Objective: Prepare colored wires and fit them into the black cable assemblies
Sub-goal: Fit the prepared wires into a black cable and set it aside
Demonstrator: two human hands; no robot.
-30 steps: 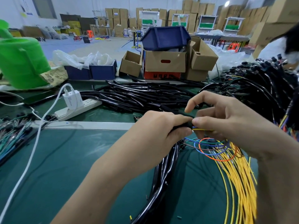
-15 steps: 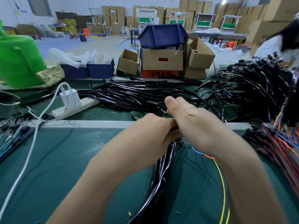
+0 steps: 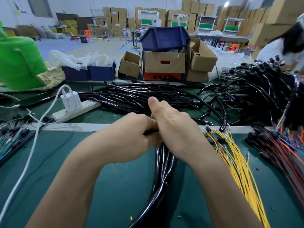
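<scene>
My left hand point(image 3: 130, 137) and my right hand point(image 3: 176, 132) meet at the middle of the green mat. Both are curled round the top end of a bundle of black cable sleeves point(image 3: 162, 175) that trails down towards me. My right thumb sticks up. The colored wires in my grip are hidden behind my hands. A fan of yellow wires point(image 3: 238, 165) lies on the mat to the right. Beyond it spreads a pile of red, orange and blue wires point(image 3: 279, 145).
Loose black sleeves point(image 3: 139, 97) are heaped behind my hands. Finished black assemblies point(image 3: 256, 89) pile up at the right. A white power strip point(image 3: 77, 111) with a charger lies at the left, its white cable crossing the mat. Cardboard boxes point(image 3: 164, 63) line the back.
My right hand came off a yellow wire it was pinching and closed over the sleeve end against my left hand. The loop of blue and orange wires below it has vanished from sight.
</scene>
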